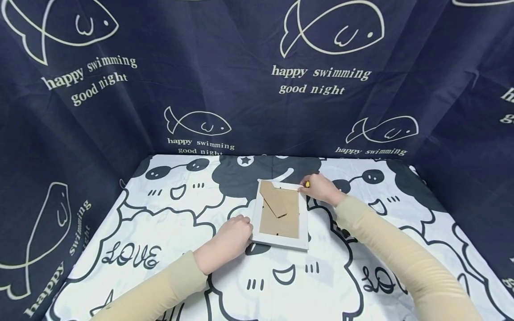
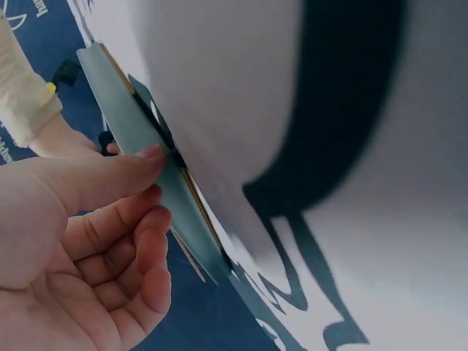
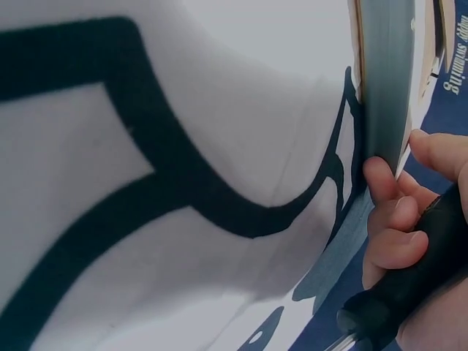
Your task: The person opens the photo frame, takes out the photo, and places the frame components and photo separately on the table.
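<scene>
A white picture frame (image 1: 303,223) lies face down, its brown backboard (image 1: 290,203) and a brown stand leg (image 1: 270,192) showing. At its lower left side my left hand (image 1: 232,237) pinches the edge. The left wrist view shows the thumb on the frame's side (image 2: 121,110), other fingers curled beside it. My right hand (image 1: 320,189) grips the frame's far right corner with thumb and forefinger. Its remaining fingers curl round the black handle of a screwdriver (image 3: 398,292), whose yellow end shows in the head view. The metal shaft runs out of the right wrist view, hiding the tip.
A white cloth (image 1: 160,232) with black cartoon drawings covers the table. Dark blue curtains (image 1: 257,80) printed with fish and lettering stand behind it and along both sides.
</scene>
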